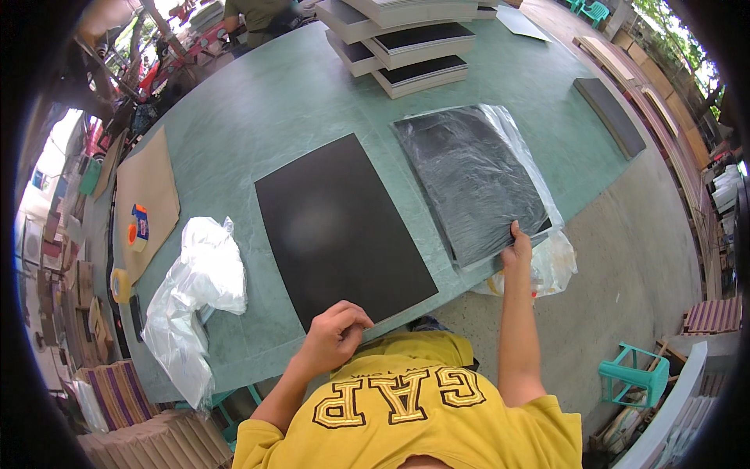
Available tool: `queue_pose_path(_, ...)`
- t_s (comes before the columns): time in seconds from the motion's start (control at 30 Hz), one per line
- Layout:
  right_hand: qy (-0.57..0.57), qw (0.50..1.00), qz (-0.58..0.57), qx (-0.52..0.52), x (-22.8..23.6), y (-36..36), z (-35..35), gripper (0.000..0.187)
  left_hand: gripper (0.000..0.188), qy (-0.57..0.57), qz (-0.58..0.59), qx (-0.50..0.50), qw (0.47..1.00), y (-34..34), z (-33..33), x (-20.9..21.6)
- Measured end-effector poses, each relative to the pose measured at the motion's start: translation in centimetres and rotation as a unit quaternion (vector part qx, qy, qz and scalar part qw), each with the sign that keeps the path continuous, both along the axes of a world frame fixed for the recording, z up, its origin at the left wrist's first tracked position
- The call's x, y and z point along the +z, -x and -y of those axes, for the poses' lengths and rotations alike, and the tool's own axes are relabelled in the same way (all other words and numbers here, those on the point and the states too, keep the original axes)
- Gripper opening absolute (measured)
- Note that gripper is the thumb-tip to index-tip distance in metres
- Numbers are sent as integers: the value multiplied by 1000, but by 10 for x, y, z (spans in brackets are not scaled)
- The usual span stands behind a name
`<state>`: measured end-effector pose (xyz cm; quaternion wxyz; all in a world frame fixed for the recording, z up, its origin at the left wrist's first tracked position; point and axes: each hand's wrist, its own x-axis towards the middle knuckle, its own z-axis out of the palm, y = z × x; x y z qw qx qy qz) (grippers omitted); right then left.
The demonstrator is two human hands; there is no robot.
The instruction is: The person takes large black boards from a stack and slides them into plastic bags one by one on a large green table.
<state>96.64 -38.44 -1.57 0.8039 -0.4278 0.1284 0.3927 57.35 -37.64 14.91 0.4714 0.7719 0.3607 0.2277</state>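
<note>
- The plain black rectangular sheet lies flat in the middle of the green table, its near edge by the table's near edge.
- The dark rectangular panel in clear wrinkled film lies to its right, just apart from it, its near right corner close to the table edge.
- The right hand is closed on that corner in a pinch, thumb on top of the film.
- The left hand is loosely curled at the near edge of the black sheet; whether it grips the sheet or only rests there, I cannot tell.
- To handle the wrapped panel well, I would support it from beneath, keep it level and pull the loose film taut, so that it does not slide or snag.
- The black sheet's smooth face probably marks easily; touching only its edges seems wise.
- The right fingers are hidden under the panel, and the left fingertips are tucked out of sight.
- Creases and glare blur the panel's surface.
- The far stack of black-faced, pale-edged slabs is cut off at the top.
- What the crumpled translucent plastic at left may cover is unclear.
</note>
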Motion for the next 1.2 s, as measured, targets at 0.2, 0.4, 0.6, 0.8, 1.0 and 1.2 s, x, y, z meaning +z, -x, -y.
queue_pose_path(0.2, 42, 999, 13, 2, 14, 0, 3, 26, 13, 4, 3, -22, 1000, 7, 5, -17)
queue_pose_path(0.4, 72, 997, 24, -14, -1, -14, -3, 26, 13, 8, -11, 8, 1000, 18, 3, -22)
queue_pose_path(0.6, 211, 958, 192, -33, 14, -19, 39, 19, 11, -100, -48, 99, 989, 63, -13, -19)
queue_pose_path(0.8, 276, 886, 334, -166, 82, 3, 55, 42, 19, -373, -282, 369, 803, 191, -87, -8)
queue_pose_path(1.0, 133, 912, 386, -25, 107, 32, -27, 33, 18, -383, -315, 335, 801, 235, -120, -42)
queue_pose_path(1.2, 61, 897, 425, 100, 125, 78, -77, 23, 15, -242, -142, 527, 802, 253, -131, -20)
